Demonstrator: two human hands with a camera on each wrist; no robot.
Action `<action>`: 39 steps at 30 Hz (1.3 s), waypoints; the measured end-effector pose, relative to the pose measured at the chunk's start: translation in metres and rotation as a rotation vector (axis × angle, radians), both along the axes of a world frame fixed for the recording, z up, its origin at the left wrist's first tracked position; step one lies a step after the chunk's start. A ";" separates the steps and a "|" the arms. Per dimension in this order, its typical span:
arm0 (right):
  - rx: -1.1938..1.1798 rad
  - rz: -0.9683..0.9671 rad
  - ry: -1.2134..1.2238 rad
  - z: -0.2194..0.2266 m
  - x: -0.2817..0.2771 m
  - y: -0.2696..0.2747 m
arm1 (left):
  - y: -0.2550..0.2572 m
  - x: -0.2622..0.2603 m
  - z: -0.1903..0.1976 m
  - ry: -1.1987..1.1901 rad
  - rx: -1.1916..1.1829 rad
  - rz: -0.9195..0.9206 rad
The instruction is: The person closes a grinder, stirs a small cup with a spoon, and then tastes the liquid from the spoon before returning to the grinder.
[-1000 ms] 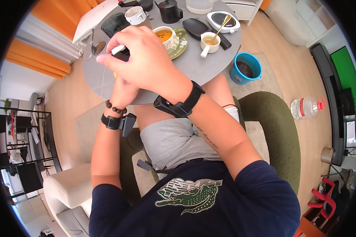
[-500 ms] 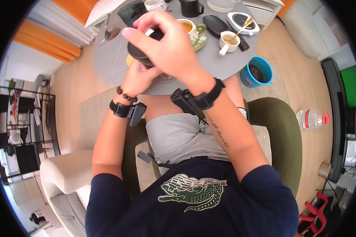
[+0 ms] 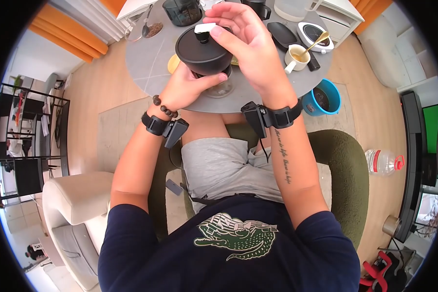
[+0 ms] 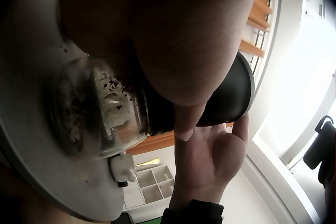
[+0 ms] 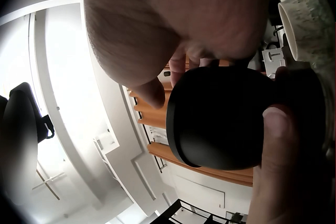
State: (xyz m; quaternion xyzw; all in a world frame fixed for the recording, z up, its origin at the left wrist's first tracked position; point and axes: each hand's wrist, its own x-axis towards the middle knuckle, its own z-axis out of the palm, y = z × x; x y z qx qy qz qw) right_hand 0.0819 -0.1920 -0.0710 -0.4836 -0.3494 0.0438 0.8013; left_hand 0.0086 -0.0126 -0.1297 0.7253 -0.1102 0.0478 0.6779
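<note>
A grinder-like device has a rounded black top [image 3: 203,48] above a clear glass jar [image 3: 221,89] at the table's near edge. My left hand [image 3: 184,88] grips its narrow black neck, thumb across the front. At the top, my right hand [image 3: 252,48] holds the white-ended handle [image 3: 205,27] between thumb and fingers. Dark specks cling inside the glass jar [image 4: 105,108] in the left wrist view, where the black top [image 4: 231,92] tilts away. The right wrist view shows the black top [image 5: 220,124] below my right palm; the handle is hidden there.
Behind stand a dark transparent container [image 3: 182,13] and a black pot. At right are a small cream cup [image 3: 297,58] with a gold spoon and a white scale [image 3: 315,36]. A blue bucket [image 3: 321,97] stands on the floor beside the table.
My right hand has moved from above my left hand toward the right, uncovering the black top. My left hand keeps its grip. The head view has shifted, so the table sits farther right.
</note>
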 end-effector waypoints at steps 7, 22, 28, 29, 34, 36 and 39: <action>-0.182 -0.305 -0.001 0.005 -0.003 0.013 | 0.002 0.001 -0.004 -0.001 0.035 0.008; -0.497 -0.973 -0.667 0.016 -0.042 0.020 | 0.012 0.001 0.001 0.015 0.471 0.073; -0.614 -0.974 -0.709 0.031 -0.042 0.014 | 0.007 0.001 -0.004 0.006 0.171 0.035; -0.649 -0.959 -0.740 0.033 -0.041 0.013 | 0.006 -0.001 0.000 0.033 0.172 0.029; -0.665 -0.711 -0.741 0.035 -0.033 0.011 | 0.006 0.001 0.004 -0.005 0.222 0.000; -0.647 -0.614 -0.717 0.033 -0.031 0.013 | 0.003 0.001 0.007 -0.059 0.287 0.029; -0.578 -0.566 -0.627 0.028 -0.033 0.016 | 0.002 0.001 0.007 -0.051 0.228 0.034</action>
